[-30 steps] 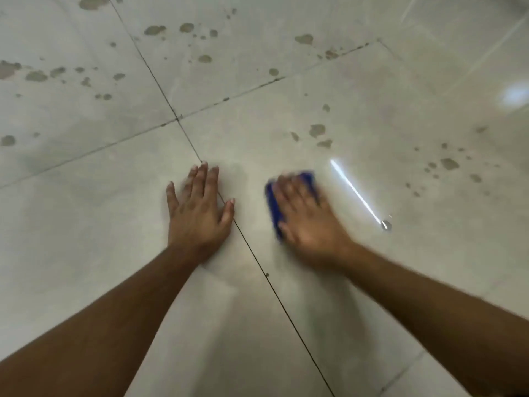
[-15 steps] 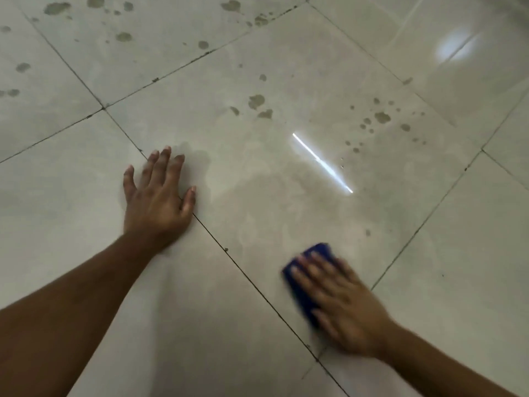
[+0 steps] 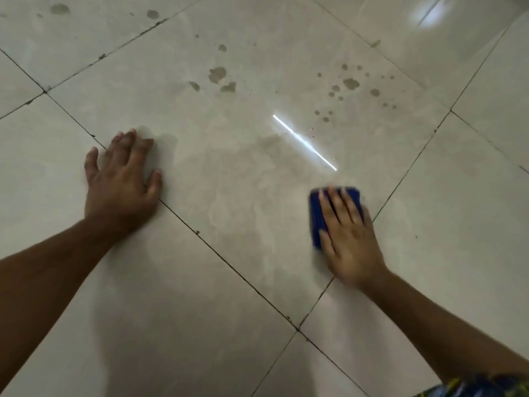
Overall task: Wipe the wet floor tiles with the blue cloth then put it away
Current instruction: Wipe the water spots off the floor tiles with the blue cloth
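A folded blue cloth (image 3: 317,217) lies flat on a pale grey floor tile (image 3: 243,173) near its right grout line. My right hand (image 3: 347,233) presses down on the cloth with straight, spread fingers, covering most of it. My left hand (image 3: 121,181) rests flat on the floor to the left, fingers spread across a grout line. Dark wet spots (image 3: 219,74) dot the far part of the same tile, with more drops (image 3: 350,83) to the right. The tile's middle shows a faint damp smear.
Further wet marks (image 3: 60,8) sit on the far left tile. A bright strip of reflected light (image 3: 305,142) crosses the tile, and a glare patch (image 3: 429,14) shines at the far right. Patterned fabric (image 3: 481,386) shows at the bottom right corner.
My right hand has swept the cloth from beside my left hand toward me and to the right. The view has shifted right; my left hand stays planted on the floor.
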